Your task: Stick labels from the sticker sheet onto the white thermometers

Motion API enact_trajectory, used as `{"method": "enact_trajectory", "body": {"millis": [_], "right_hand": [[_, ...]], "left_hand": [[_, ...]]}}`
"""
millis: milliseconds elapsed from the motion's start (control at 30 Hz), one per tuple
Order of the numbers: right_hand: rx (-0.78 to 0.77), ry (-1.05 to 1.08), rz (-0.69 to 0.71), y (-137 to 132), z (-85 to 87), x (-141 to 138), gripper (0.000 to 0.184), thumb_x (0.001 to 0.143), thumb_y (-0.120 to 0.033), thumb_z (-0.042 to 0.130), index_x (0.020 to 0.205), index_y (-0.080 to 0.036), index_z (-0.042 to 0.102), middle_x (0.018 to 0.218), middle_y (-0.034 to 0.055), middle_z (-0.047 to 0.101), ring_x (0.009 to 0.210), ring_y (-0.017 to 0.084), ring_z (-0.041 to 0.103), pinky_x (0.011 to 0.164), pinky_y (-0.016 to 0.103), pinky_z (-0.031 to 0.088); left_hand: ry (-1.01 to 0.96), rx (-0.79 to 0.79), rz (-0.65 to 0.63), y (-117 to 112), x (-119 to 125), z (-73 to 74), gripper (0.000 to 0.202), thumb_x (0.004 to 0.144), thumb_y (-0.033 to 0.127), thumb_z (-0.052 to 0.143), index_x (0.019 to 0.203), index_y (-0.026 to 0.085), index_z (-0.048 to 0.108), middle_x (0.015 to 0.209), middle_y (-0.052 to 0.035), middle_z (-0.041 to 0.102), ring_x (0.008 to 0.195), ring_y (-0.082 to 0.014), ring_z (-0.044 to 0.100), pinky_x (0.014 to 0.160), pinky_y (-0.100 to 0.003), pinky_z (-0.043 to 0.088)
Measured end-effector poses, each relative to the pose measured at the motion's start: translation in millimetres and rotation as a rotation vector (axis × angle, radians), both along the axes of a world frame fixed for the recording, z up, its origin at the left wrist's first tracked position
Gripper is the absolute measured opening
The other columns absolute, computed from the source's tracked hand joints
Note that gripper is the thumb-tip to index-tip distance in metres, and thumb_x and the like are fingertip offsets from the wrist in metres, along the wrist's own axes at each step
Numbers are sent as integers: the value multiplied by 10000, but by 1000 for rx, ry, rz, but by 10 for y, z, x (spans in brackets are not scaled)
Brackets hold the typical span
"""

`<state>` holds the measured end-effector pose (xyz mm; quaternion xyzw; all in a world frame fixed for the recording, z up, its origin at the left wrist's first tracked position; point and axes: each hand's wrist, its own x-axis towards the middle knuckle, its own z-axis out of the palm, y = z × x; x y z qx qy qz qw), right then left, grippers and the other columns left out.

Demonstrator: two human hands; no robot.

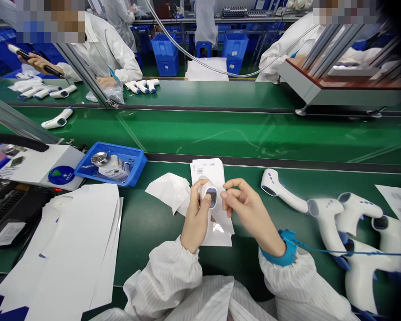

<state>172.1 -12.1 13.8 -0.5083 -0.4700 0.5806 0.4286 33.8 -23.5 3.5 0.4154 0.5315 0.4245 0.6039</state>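
Note:
My left hand (198, 216) is closed around a white infrared thermometer (208, 191), its small dark screen (211, 197) facing up at me under my thumb. Just to the right, my right hand (245, 207) has its fingers bent and drawn together close to the screen. Whatever its fingertips may pinch is too small to make out. Beneath both hands lies a white printed sheet (207, 167) with a glossy patch. A crumpled white paper (170, 189) is beside it on the left.
Several white thermometers (327, 218) lie at the right. At the left are a blue tray (138, 167) with a metal-capped bottle (112, 167) and a paper stack (73, 240). A green conveyor belt (203, 133) runs behind. A blue wrist strap's cord (354, 253) stretches rightward. Co-workers sit opposite.

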Motion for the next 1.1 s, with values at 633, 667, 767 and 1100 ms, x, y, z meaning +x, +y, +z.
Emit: {"method": "enact_trajectory", "body": {"millis": [633,667,767,1100], "right_hand": [[121,-36,-88,-23,-136,-104,247,947,-461,468,920,-225,539,899,16,565,854,172,562,798,330,467],[42,-4,13,-81,-162,-110,274,945,-489,457,935,-224,526,892,13,555,846,170,559,802,333,468],[-92,23,290,-249,-200,-130,313,913,-496,525,1070,-227,497,938,16,552,870,174,551,829,340,457],[-103,-38,338,-356,-103,-214,394,832,-241,643,1185,-237,468,879,-26,509,809,148,523,748,291,453]], "left_hand": [[-264,-17,21,-22,14,130,779,697,37,555,1372,343,313,895,20,510,586,-73,469,520,-195,442],[-317,0,65,-11,5,130,771,706,53,574,1372,345,317,904,17,521,630,-83,498,565,-200,461],[-508,11,109,13,-8,129,643,802,208,590,1372,339,324,873,12,542,621,-88,512,558,-200,451],[-467,-47,-13,4,-62,144,693,850,342,634,1409,397,228,754,61,503,500,-73,476,506,-216,429]]}}
